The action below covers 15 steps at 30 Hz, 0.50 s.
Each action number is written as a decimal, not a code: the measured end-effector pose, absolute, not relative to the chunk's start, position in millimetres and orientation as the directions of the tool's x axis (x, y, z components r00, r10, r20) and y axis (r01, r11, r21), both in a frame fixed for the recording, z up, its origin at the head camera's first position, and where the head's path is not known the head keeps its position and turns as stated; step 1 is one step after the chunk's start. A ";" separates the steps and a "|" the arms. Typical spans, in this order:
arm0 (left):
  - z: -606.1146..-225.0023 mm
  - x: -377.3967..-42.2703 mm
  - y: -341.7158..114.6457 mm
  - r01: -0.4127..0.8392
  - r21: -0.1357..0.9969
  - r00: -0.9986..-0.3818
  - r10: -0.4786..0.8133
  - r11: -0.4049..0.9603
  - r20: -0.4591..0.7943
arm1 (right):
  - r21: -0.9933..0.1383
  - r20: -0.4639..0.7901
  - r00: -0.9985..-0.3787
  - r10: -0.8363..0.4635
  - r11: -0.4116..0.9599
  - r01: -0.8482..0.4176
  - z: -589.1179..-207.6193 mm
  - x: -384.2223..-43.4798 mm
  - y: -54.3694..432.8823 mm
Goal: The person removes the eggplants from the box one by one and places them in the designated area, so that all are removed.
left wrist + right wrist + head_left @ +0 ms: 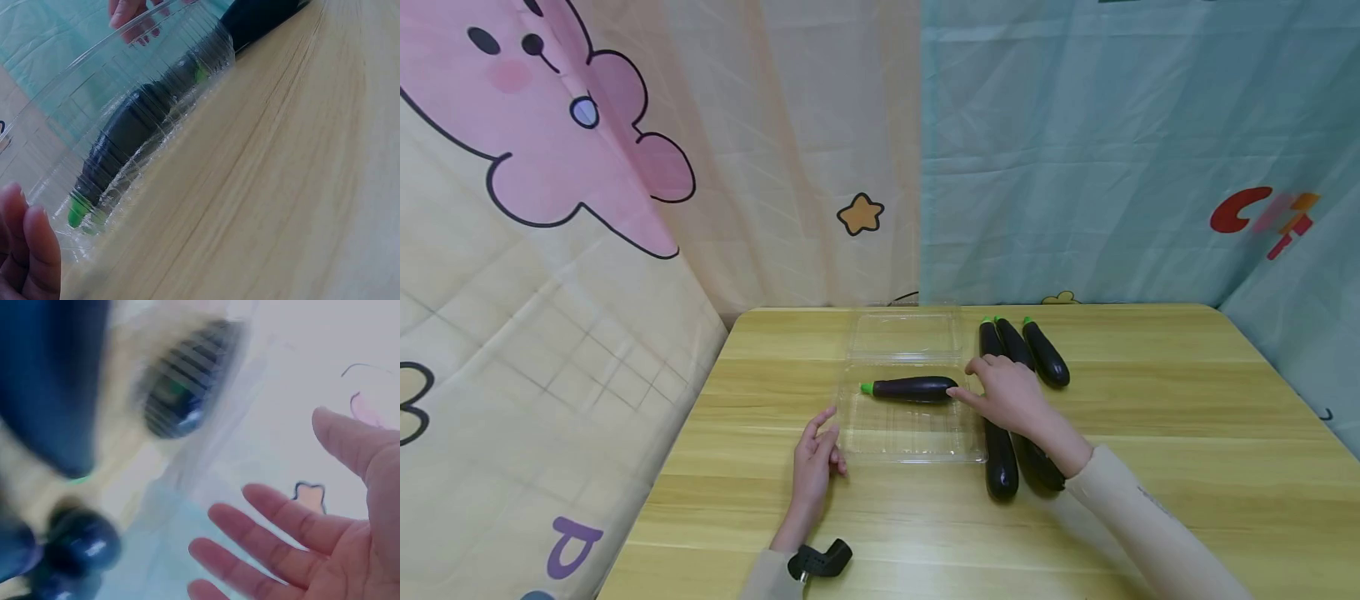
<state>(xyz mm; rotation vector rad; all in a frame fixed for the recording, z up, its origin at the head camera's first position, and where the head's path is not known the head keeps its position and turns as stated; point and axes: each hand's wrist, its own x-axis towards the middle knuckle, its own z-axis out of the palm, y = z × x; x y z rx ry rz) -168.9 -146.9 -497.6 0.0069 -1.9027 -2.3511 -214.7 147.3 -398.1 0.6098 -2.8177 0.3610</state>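
A dark eggplant (913, 389) with a green stem end lies crosswise in a clear plastic clamshell box (910, 442), whose lid (906, 335) is folded back. My right hand (1011, 396) hovers by the box's right side, thumb near the eggplant's blunt end. In the right wrist view its fingers (275, 544) are spread and hold nothing. My left hand (816, 458) is at the box's left edge, its fingers loosely bent. Whether they touch the box, I cannot tell. Through the box wall, the left wrist view shows the eggplant (128, 128).
More dark eggplants (1002, 467) lie on the wooden table (1157, 417) right of the box, partly under my right hand and forearm. A shorter-looking eggplant (1047, 354) rests behind them. Printed curtains (1075, 167) hang behind the table.
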 end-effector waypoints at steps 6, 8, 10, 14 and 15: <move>-497.7 -168.3 -146.8 0.091 0.977 -0.993 -0.093 -0.192 0.075 | -0.239 0.179 -0.854 -0.489 0.820 -0.520 -387.4 -230.0 119.3; -498.0 -168.0 -146.8 0.093 0.977 -0.993 -0.092 -0.192 0.076 | -0.259 0.148 -0.831 -0.536 0.790 -0.555 -387.1 -235.1 111.4; -498.4 -167.7 -147.0 0.098 0.976 -0.992 -0.094 -0.192 0.082 | -0.274 0.116 -0.802 -0.586 0.757 -0.593 -387.7 -239.5 103.4; -498.9 -167.3 -147.0 0.121 0.975 -0.990 -0.100 -0.187 0.104 | -0.288 0.048 -0.746 -0.664 0.706 -0.647 -391.6 -245.6 90.3; -498.8 -167.2 -146.8 0.127 0.975 -0.989 -0.100 -0.184 0.110 | -0.292 0.032 -0.737 -0.675 0.699 -0.653 -392.7 -246.7 87.5</move>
